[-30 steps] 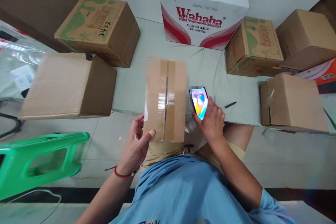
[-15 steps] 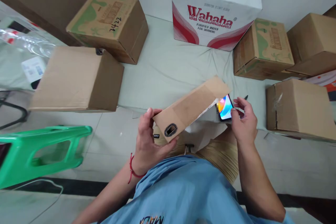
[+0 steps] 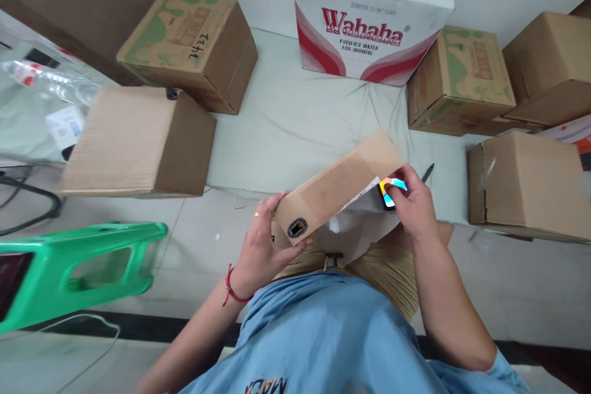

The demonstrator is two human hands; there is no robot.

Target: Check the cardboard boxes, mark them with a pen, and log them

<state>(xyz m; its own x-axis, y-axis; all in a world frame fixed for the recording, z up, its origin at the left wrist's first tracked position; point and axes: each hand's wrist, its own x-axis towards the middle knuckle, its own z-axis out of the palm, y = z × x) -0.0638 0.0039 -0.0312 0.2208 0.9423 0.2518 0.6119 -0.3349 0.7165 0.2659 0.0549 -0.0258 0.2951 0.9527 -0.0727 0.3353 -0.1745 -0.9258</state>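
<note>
the step in hand is judged to be two-handed handling of the small cardboard box [image 3: 341, 178], which is held at a slant in front of the lap, over the near edge of the cloth-covered surface [image 3: 286, 141]. the left hand [image 3: 265, 240] is closed about the near-left end: its thumb lies along the lower edge, its other fingers rest at the end, and the box is between them, beside the dark-rimmed hole [image 3: 290, 232]. the right hand [image 3: 410, 197] is partly curled at the opposite end, with fingertips at the corner and the thumb in front of the phone [image 3: 386, 202]; whether it has a firm hold on the box, or touches the phone, cannot be told. a white printed label [image 3: 362, 192] shows at the lower edge of the box. the pen [image 3: 428, 172] lies just beyond the right hand. the next move is judged to call for a secure left grip to carry the weight, a definite seat for the right fingers on the corner, and clearance between box and phone.
</note>
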